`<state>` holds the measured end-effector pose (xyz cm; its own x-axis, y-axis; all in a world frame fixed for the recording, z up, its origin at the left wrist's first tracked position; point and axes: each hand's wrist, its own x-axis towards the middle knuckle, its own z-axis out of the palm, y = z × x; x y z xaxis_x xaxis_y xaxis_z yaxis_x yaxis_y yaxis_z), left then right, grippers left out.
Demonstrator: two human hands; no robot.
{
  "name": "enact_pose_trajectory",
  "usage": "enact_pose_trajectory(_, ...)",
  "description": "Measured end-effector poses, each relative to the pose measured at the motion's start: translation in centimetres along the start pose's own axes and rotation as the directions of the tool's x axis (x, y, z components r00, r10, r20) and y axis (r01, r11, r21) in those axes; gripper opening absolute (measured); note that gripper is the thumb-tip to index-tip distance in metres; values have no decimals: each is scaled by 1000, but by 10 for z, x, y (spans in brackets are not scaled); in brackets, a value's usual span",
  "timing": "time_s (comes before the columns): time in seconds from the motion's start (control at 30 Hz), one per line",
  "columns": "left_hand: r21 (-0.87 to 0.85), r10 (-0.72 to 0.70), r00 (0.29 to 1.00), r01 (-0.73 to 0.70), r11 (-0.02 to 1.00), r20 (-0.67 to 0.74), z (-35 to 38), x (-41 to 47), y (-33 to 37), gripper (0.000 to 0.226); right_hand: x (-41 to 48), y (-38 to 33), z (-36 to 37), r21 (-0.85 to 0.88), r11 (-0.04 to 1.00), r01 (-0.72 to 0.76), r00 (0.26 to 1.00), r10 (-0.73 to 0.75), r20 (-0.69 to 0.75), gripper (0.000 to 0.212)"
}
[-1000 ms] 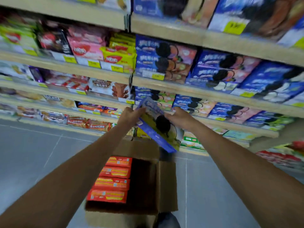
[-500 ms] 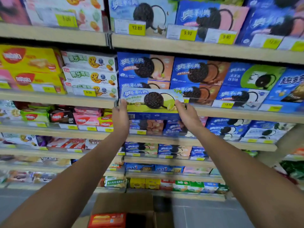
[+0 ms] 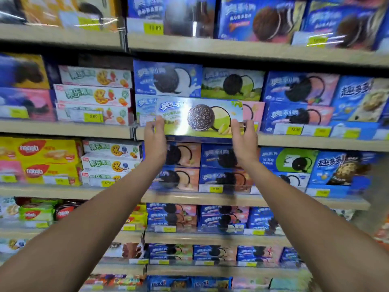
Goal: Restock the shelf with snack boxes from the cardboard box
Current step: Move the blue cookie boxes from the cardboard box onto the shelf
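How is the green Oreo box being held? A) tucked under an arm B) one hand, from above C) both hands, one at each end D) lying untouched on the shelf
C: the left hand and right hand grip opposite ends of the green Oreo box.

**Stock and price labels around you**

To your left, three white fruit-biscuit boxes [image 3: 92,95] lie stacked flat, and a yellow price label [image 3: 93,116] reading 5.00 sits on the lowest one. One level down, yellow wafer packs [image 3: 44,152] sit beside a pink wafer pack [image 3: 9,170]. A second stack of white biscuit boxes [image 3: 110,163] stands just to their right. Far to your right you see blue chip-cookie boxes [image 3: 357,98]. Higher up, another yellow label [image 3: 154,28] reads 10.80.
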<state>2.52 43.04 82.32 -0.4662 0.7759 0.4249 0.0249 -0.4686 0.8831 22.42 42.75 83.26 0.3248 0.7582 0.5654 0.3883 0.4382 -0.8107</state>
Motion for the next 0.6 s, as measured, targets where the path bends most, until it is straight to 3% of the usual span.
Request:
enact_pose_trajectory(0.2, 37, 56, 987, -62, 997, 153, 42, 34, 27, 42, 59, -10, -18, 63, 997, 42, 995, -37, -90, 34)
enact_pose_trajectory(0.3, 94, 105, 967, -130, 987, 233, 63, 47, 43, 53, 88, -9, -29, 92, 992, 81, 982, -64, -178, 21)
enact_pose_trajectory(0.5, 284, 203, 935, -287, 915, 292, 114, 65, 61, 49, 133, -8, -46, 107, 985, 132, 953, -97, -289, 17)
enact_pose_trajectory(0.6, 357, 219, 921, -333, 873, 323, 128, 67, 56, 38, 150, -3, -50, 91, 990, 104, 952, -73, -297, 28)
